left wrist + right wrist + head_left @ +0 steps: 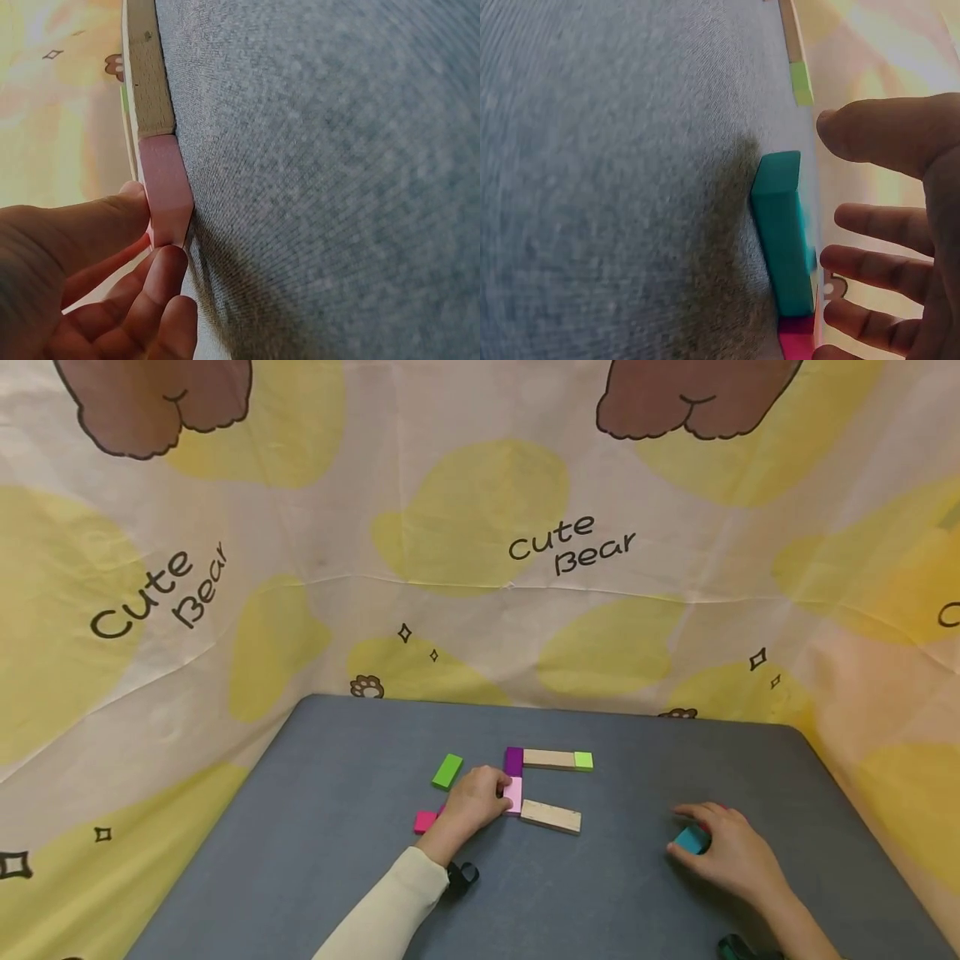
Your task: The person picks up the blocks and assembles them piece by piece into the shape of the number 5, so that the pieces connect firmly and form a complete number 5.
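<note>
- Head view: left hand (474,800) pinches pale pink rectangular block (513,797) lying on grey flat tabletop (600,902); long axis runs away from the person, far end against purple rectangular block (513,762).
- Bare-wood plank (551,817) lies crosswise at pink block's right side; second bare-wood plank (547,758) runs right from purple block, tipped by lime-green block (583,762).
- Bright green rectangular block (447,772) lies slanted, beyond left hand.
- Right hand (738,852) curves around blue-teal rectangular block (693,839), well right.
- Left wrist view: thumb and fingertips on pink block, smooth, flat-faced; plank grainy; tabletop finely ribbed.
- Right wrist view: fingers spread, thumb clear of teal block; finger contact: can't tell. Magenta block (799,343) just past its end.
</note>
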A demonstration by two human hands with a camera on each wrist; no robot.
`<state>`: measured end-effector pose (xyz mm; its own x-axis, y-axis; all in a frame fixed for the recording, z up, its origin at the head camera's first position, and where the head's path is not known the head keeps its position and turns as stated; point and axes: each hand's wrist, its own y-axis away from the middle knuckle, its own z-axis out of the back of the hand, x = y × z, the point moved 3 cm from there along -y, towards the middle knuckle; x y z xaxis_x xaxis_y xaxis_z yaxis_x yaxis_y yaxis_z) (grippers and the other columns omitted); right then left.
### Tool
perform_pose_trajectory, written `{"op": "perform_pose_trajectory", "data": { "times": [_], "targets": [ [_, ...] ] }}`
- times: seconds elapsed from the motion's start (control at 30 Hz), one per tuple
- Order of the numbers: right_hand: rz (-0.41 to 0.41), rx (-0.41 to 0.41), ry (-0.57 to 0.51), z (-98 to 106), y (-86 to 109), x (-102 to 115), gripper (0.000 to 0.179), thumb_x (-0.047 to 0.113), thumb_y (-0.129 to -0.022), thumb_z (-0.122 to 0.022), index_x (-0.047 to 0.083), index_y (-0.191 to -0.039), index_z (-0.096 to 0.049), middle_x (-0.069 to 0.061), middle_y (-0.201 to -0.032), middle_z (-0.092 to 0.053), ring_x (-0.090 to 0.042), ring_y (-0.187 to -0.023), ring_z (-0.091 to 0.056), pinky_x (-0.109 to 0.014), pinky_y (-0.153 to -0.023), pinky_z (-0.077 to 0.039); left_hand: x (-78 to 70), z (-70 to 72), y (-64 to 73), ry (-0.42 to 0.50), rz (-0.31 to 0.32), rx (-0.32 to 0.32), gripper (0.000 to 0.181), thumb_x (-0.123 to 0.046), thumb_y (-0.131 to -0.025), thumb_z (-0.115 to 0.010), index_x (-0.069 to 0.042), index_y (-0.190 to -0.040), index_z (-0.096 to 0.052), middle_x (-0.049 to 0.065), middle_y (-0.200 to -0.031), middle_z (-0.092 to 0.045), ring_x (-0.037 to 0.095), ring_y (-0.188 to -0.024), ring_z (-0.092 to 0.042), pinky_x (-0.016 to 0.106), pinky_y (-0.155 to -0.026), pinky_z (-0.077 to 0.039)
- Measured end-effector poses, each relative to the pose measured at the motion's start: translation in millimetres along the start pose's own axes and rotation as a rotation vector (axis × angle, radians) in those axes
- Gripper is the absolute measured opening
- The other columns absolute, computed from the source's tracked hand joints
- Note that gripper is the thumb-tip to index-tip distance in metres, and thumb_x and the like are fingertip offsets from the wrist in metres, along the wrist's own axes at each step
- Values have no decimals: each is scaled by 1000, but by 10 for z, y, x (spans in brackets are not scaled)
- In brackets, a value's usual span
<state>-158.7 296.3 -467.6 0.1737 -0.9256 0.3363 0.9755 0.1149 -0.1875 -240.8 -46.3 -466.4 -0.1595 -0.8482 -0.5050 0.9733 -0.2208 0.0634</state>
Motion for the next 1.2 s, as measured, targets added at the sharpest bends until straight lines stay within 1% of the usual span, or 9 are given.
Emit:
{"op": "perform_pose_trajectory", "data": {
  "times": [0.17, 0.37, 0.5, 0.63, 0.9, 0.97, 1.07, 1.13, 1.2],
  "targets": [
    [-21, 11, 11, -10, 17, -57, 52, 47, -68, -82, 17, -109, -69, -10, -110, -67, -35, -97, -57, -49, -69, -49, -4, -15, -9, 2, 8, 7, 31, -17, -80, -78, -9, -110, -73, 5, -96, -71, 14, -77, -56, 36, -77, -53],
    [-41, 40, 14, -31, 33, -77, 51, 47, -67, -83, 18, -106, -70, -10, -109, -66, -33, -95, -56, -46, -66, -49, -2, -18, -6, -2, -3, -1, 29, -16, -80, -78, -9, -108, -73, 4, -94, -71, 14, -75, -55, 36, -74, -53],
    [-37, 42, 12, -28, 35, -87, 52, 49, -66, -83, 16, -104, -70, -10, -107, -66, -33, -93, -55, -46, -65, -48, 4, -18, -2, 0, -3, -4, 29, -16, -80, -77, -9, -108, -73, 5, -94, -71, 14, -75, -55, 35, -73, -53],
    [-31, 46, 8, -35, 29, -95, 52, 51, -66, -83, 16, -102, -70, -9, -104, -66, -32, -92, -55, -45, -67, -48, 9, -21, 0, 4, 4, -2, 30, -16, -80, -77, -9, -110, -73, 5, -96, -71, 14, -76, -56, 35, -74, -53],
    [-37, 53, 16, -40, 18, -88, 50, 50, -66, -83, 15, -99, -72, -8, -103, -68, -32, -94, -55, -43, -67, -48, 13, -12, 0, 2, 6, 0, 30, -16, -81, -76, -10, -110, -73, 5, -98, -71, 15, -78, -57, 36, -76, -53],
    [-36, 52, 20, -40, 20, -74, 48, 48, -66, -83, 14, -99, -72, -9, -103, -68, -32, -95, -55, -44, -68, -49, 13, -15, 0, 1, 7, 2, 30, -16, -81, -76, -10, -111, -73, 5, -98, -71, 15, -78, -57, 36, -75, -53],
    [-22, 42, 24, -37, 20, -42, 45, 42, -67, -83, 12, -98, -73, -11, -104, -68, -36, -99, -56, -49, -73, -49, 11, -13, 0, -4, 4, 1, 31, -16, -81, -76, -10, -111, -73, 5, -98, -71, 15, -78, -57, 35, -74, -53],
    [-5, 35, 18, -34, 13, -15, 44, 40, -67, -83, 11, -98, -73, -13, -104, -68, -39, -101, -56, -53, -76, -49, 10, -14, 1, -5, 4, -1, 31, -16, -81, -77, -10, -111, -73, 5, -99, -71, 15, -78, -57, 35, -74, -53],
    [16, 22, 9, -31, 3, 22, 44, 39, -67, -84, 10, -99, -74, -12, -104, -68, -39, -101, -56, -54, -78, -49, 9, -11, 0, -10, -2, -6, 31, -16, -80, -77, -10, -111, -73, 6, -100, -72, 15, -79, -57, 35, -74, -53]
  ]
}}
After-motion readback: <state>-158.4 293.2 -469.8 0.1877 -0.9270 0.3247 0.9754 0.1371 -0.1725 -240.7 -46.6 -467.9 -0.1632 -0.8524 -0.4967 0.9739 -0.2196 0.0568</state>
